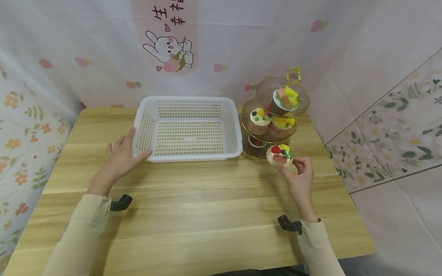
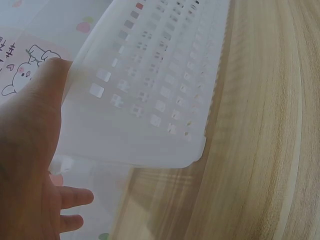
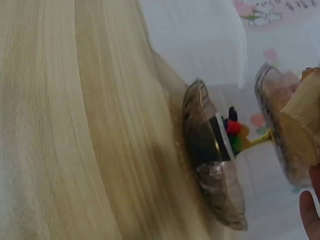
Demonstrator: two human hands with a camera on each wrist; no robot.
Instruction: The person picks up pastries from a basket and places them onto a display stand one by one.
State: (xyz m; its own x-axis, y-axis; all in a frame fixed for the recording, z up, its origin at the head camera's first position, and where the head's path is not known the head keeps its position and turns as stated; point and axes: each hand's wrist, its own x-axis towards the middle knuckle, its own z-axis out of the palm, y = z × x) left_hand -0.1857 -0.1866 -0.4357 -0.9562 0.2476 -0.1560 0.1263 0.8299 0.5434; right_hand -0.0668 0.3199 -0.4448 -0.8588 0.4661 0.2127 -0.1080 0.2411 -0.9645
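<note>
My left hand (image 1: 119,156) holds the left end of a white perforated plastic basket (image 1: 193,156), the thumb lying on its front left corner. In the left wrist view that hand is at the basket wall (image 2: 120,145), with two fingers (image 2: 75,196) sticking out below. Between thumb and fingers my right hand (image 1: 301,182) pinches a small fruit-topped cake (image 1: 279,158), raised in front of a tiered stand (image 1: 269,86). The right wrist view shows the cake's pale side (image 3: 302,117) at the right edge, with only some fingertips (image 3: 309,207) visible.
Other small fruit-topped cakes sit on the stand: one cupcake (image 1: 286,100) on top, two on the middle tier, and one partly hidden at the bottom. A gold ornament (image 1: 293,75) tops the stand. Printed cloth hangs behind the wooden table (image 1: 193,214).
</note>
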